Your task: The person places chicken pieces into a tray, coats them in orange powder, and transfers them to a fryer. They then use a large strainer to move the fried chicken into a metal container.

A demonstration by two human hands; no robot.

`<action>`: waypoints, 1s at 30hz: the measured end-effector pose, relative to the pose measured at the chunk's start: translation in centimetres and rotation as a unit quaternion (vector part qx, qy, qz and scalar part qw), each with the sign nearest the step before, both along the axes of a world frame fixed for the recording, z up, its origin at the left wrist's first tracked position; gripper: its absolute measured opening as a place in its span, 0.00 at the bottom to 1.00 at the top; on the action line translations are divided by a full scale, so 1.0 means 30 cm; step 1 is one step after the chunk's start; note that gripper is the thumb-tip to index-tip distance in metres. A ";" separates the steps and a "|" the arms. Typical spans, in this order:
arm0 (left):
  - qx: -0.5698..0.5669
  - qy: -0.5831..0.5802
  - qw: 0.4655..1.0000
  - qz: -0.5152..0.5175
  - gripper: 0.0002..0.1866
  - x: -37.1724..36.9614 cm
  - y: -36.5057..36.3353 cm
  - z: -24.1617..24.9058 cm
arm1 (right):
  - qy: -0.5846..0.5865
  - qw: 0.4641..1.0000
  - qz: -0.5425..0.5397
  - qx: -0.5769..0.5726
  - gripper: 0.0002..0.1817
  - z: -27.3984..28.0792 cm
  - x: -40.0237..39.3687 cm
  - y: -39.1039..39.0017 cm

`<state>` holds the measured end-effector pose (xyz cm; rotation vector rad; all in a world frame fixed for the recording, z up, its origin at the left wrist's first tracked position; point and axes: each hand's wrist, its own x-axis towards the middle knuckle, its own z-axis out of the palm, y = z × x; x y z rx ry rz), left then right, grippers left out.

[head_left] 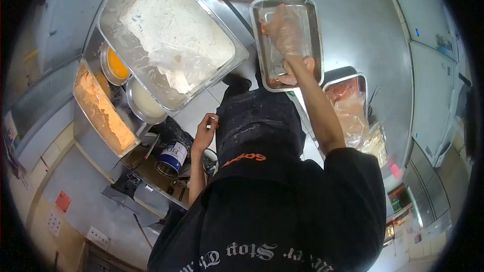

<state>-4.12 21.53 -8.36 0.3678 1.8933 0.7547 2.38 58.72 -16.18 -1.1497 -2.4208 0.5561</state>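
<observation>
Head cam: R hand (pixel 285 32), clear-gloved, in steel tray (pixel 311 35) w/ raw meat pcs (pixel 288 79); grip unclear, glove prob. hygiene. L hand (pixel 205 128), bare, loosely curled, fingertips apart, nr apron (pixel 259 116). Powder tub (pixel 241 53) alongside, prob. for reach.

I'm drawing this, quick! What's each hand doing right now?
Left hand: half open, loosely curled, nothing seen in it.
Right hand: in the metal tray; can't tell whether it's holding anything.

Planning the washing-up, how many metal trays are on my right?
2: one tray under your right hand, another tray beside your forearm, partly covered by clear plastic. Others may be hidden.
</observation>
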 end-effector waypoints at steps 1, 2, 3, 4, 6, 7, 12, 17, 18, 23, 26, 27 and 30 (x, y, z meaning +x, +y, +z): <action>0.000 -0.003 1.000 0.010 0.12 0.001 -0.012 0.006 | -0.066 0.970 0.022 0.231 0.15 -0.014 -0.026 -0.022; 0.005 0.006 1.000 0.014 0.12 0.003 -0.031 -0.002 | -0.063 0.971 0.023 0.229 0.15 -0.025 -0.038 -0.038; 0.004 0.009 1.000 0.015 0.12 0.005 -0.034 0.009 | -0.077 0.982 0.026 0.170 0.15 -0.015 -0.049 -0.055; -0.013 0.004 0.999 0.034 0.11 0.015 -0.033 0.018 | -0.091 0.989 0.030 0.112 0.16 -0.006 -0.060 -0.059; -0.019 -0.005 0.999 0.047 0.10 0.033 -0.037 0.024 | -0.089 0.996 0.010 0.025 0.15 -0.109 -0.081 -0.048; -0.017 -0.003 0.999 0.045 0.10 0.036 -0.039 0.025 | -0.088 0.994 -0.016 -0.063 0.15 -0.159 -0.080 -0.050; 0.008 -0.005 0.999 0.051 0.11 0.041 -0.036 -0.007 | 0.005 0.987 0.032 -0.158 0.11 -0.146 -0.034 0.005; 0.051 0.003 0.998 0.048 0.12 0.047 -0.046 -0.056 | 0.033 0.954 -0.063 -0.291 0.10 0.022 0.024 0.095; 0.051 0.009 0.997 0.049 0.10 0.048 -0.033 -0.051 | 0.026 0.993 0.036 -0.105 0.10 -0.006 0.045 0.092; 0.057 0.008 0.997 0.042 0.09 0.009 0.002 -0.059 | -0.048 0.982 0.171 0.064 0.11 -0.033 0.056 -0.073; 0.060 0.005 0.998 0.026 0.09 -0.017 0.025 -0.061 | -0.129 0.984 0.120 0.033 0.11 -0.030 0.020 -0.112; 0.053 0.012 0.998 0.022 0.09 -0.020 0.037 -0.050 | -0.115 0.986 0.123 -0.004 0.12 -0.042 -0.004 -0.094; 0.043 0.023 0.998 0.027 0.09 -0.030 0.046 -0.020 | -0.033 0.982 0.121 -0.142 0.11 -0.052 0.003 -0.017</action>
